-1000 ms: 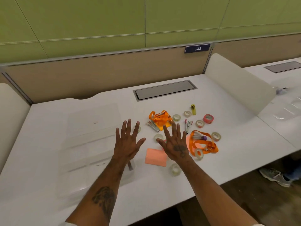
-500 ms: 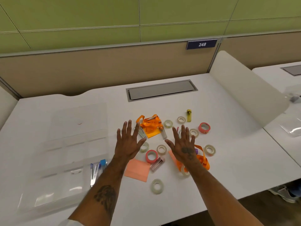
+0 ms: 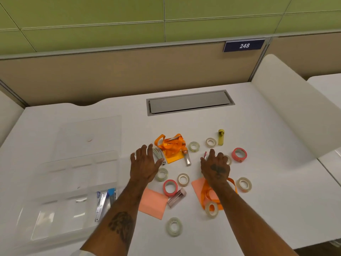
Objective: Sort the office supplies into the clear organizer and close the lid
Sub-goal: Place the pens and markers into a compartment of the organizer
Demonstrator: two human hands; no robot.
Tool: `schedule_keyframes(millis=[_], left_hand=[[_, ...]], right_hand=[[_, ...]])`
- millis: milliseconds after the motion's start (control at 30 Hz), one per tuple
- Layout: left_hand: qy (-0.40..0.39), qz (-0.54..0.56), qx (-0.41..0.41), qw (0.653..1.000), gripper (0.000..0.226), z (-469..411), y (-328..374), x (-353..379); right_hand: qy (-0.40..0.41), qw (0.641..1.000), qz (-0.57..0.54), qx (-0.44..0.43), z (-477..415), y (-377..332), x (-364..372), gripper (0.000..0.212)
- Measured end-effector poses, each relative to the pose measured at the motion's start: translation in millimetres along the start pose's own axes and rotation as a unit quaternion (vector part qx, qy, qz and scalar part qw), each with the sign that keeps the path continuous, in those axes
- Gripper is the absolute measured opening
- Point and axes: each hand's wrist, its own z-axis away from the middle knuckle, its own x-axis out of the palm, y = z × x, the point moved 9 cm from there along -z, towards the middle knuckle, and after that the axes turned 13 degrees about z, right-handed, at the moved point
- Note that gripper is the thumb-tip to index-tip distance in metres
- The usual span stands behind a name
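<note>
Two hands hover palm-down over a scatter of supplies on the white tabletop (image 3: 276, 209). The left hand (image 3: 143, 164) is spread with straight fingers, its thumb just beside a silver stapler (image 3: 159, 156) that it partly hides. The right hand (image 3: 215, 169) has its fingers bent downward; whether they touch or pinch anything beneath cannot be told. It covers most of one tape roll (image 3: 229, 160) and part of an orange lanyard (image 3: 208, 194) lying on a pink sticky pad (image 3: 198, 185). The clear organizer (image 3: 55, 182) sits at the left, well apart from the supplies, its lid (image 3: 88, 133) open and lying flat behind it. Its walls and dividers are faint against the white surface, and its near edge is cut off by the left forearm. Blue and silver items (image 3: 103, 202) lie in its near right compartment, too blurred to name. A second orange lanyard (image 3: 171, 145) is bunched between the hands, farther back, near a yellow tube (image 3: 221, 137).
</note>
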Motion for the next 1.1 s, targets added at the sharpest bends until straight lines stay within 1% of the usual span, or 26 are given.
schedule_keyframes(millis=[133, 267, 367, 467, 533, 600, 667, 800, 933, 1100], left_hand=[[0.001, -0.022, -0.003, 1.000, 0.074, -7, 0, 1], [-0.013, -0.006, -0.015, 1.000, 0.073, -13, 0, 6], [-0.024, 0.009, -0.037, 0.999, 0.073, -19, -2, 8], [-0.040, 0.029, -0.051, 0.998, 0.072, -25, -2, 13], [-0.053, 0.056, -0.055, 0.995, 0.070, -29, 2, 19], [-0.067, 0.090, -0.063, 0.992, 0.067, -32, 5, 25], [-0.075, 0.098, -0.065, 0.990, 0.066, -34, 8, 31], [-0.074, 0.116, -0.084, 0.987, 0.061, -40, 9, 37], [-0.074, 0.117, -0.109, 0.984, 0.063, -46, 10, 38], [-0.058, 0.100, -0.106, 0.988, 0.053, -45, 13, 34]], right_hand=[[-0.039, 0.999, -0.022, 0.006, -10, 0, 8, 0.052], [-0.061, 0.998, -0.028, 0.002, -15, -4, 13, 0.040], [-0.047, 0.998, -0.037, 0.004, -19, -8, 9, 0.034], [0.002, 0.999, -0.051, -0.004, -22, -10, -4, 0.035], [0.032, 0.998, -0.053, -0.024, -25, -14, -14, 0.037], [0.050, 0.994, -0.076, -0.053, -29, -20, -22, 0.037], [0.062, 0.990, -0.102, -0.079, -33, -24, -27, 0.036], [0.067, 0.984, -0.131, -0.105, -37, -28, -30, 0.034], [0.062, 0.982, -0.144, -0.110, -41, -29, -26, 0.035], [0.051, 0.981, -0.146, -0.119, -42, -32, -24, 0.035]])
